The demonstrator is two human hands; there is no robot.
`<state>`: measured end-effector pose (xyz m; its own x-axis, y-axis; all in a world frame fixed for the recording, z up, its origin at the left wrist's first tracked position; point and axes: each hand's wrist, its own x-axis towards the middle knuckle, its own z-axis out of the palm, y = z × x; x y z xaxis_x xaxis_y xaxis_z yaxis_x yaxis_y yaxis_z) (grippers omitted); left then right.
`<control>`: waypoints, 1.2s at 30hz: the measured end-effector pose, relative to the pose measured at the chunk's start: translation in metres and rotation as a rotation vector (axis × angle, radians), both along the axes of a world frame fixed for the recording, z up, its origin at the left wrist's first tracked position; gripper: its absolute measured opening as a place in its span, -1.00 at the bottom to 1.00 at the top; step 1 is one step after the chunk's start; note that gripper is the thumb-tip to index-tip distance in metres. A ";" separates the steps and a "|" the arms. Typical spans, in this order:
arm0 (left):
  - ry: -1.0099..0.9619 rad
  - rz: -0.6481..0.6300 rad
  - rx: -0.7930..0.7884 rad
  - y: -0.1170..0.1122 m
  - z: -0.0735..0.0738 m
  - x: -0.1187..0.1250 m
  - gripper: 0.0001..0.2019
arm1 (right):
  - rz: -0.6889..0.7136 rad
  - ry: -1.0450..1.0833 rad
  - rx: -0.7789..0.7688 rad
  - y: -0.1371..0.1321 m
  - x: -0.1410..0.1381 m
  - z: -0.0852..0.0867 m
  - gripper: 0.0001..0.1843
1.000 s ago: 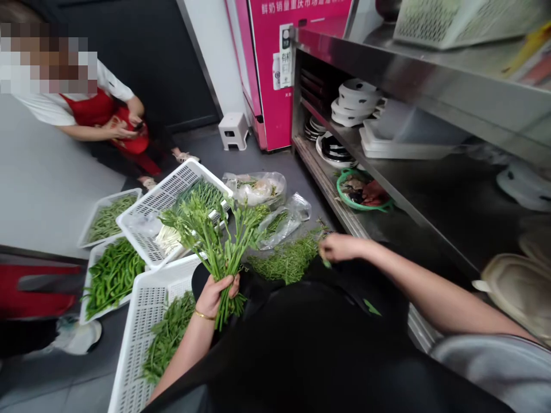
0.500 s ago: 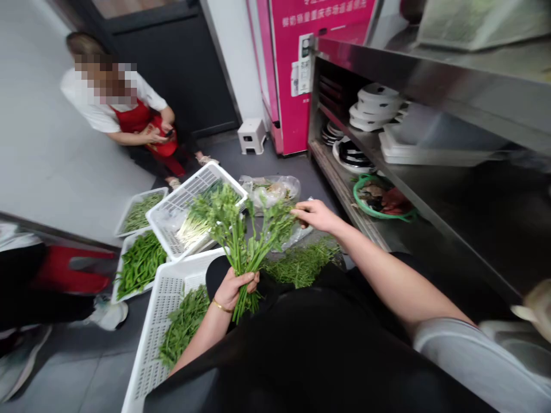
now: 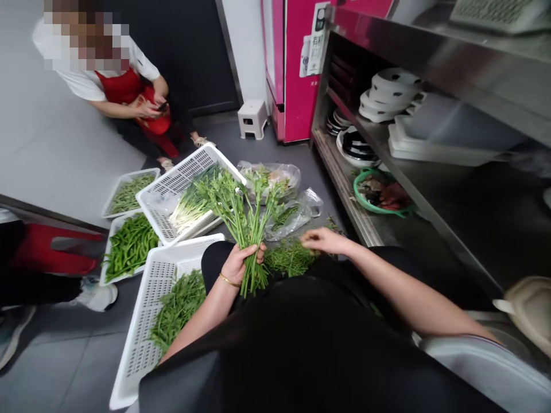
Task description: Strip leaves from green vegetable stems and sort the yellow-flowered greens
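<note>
My left hand [image 3: 236, 264] is wrapped round the lower stems of a bunch of leafy green stalks [image 3: 249, 221], which stands nearly upright in front of me with its tops fanning out. To the right, my right hand [image 3: 326, 241] hangs palm down over a heap of loose thin greens [image 3: 290, 258]. Its fingers are curled together, and what they hold, if anything, is hidden. By my left forearm a white perforated basket [image 3: 140, 304] contains leafy greens [image 3: 181, 310].
Another white basket [image 3: 150, 198] with spring onions [image 3: 189, 206] lies ahead, beside green peppers [image 3: 131, 244] and green beans [image 3: 131, 192]. Clear plastic bags [image 3: 312, 203] lie beyond the heap. A steel shelf [image 3: 413, 201] borders the right. A person in a red apron [image 3: 124, 89] sits ahead left.
My right hand has dropped from the bunch's leafy top down to the heap of loose greens. My left hand keeps hold of the bunch. The camera view has shifted.
</note>
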<state>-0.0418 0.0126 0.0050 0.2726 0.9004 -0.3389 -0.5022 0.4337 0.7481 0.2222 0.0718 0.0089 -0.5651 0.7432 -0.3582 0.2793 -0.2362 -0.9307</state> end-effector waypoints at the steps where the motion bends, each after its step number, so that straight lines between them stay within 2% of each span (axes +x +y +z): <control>1: -0.011 -0.019 -0.002 0.002 0.001 0.006 -0.79 | -0.054 0.031 0.014 0.000 -0.015 0.001 -0.63; 5: -0.040 -0.077 0.052 0.003 0.003 0.024 -0.80 | -0.198 0.269 0.055 0.006 -0.066 0.017 -0.63; 8: -0.039 -0.081 0.093 -0.002 0.002 0.024 -0.78 | -0.257 0.285 0.103 0.005 -0.075 0.024 -0.62; 12: 0.062 -0.093 0.083 -0.012 0.004 0.016 -0.70 | -0.326 0.214 0.175 -0.010 -0.064 0.019 -0.62; 15: 0.134 -0.039 0.046 -0.014 0.008 0.014 -0.65 | -0.407 0.235 0.157 -0.021 -0.060 0.012 -0.64; 18: 0.160 0.037 0.033 -0.010 0.010 0.016 -0.68 | -0.451 0.302 0.147 -0.027 -0.060 0.008 -0.65; 21: 0.175 0.036 0.026 -0.006 0.011 0.018 -0.74 | -0.444 0.331 0.157 -0.027 -0.057 0.007 -0.64; 29: 0.184 -0.058 0.026 -0.008 0.019 0.022 -0.76 | -0.369 0.295 0.137 -0.020 -0.036 0.017 -0.65; 33: 0.186 -0.052 0.023 -0.009 0.020 0.020 -0.77 | -0.439 0.334 0.148 -0.015 -0.020 0.025 -0.63; 35: 0.187 -0.061 0.014 -0.008 0.020 0.020 -0.77 | -0.412 0.264 0.210 -0.013 -0.013 0.028 -0.72; 36: 0.185 -0.068 0.014 -0.008 0.021 0.020 -0.77 | -0.394 0.183 0.288 -0.013 -0.011 0.029 -0.77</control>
<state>-0.0217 0.0047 0.0259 0.2672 0.8869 -0.3769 -0.3251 0.4512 0.8311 0.2109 0.0589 0.0381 -0.2569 0.9660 -0.0289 0.0471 -0.0173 -0.9987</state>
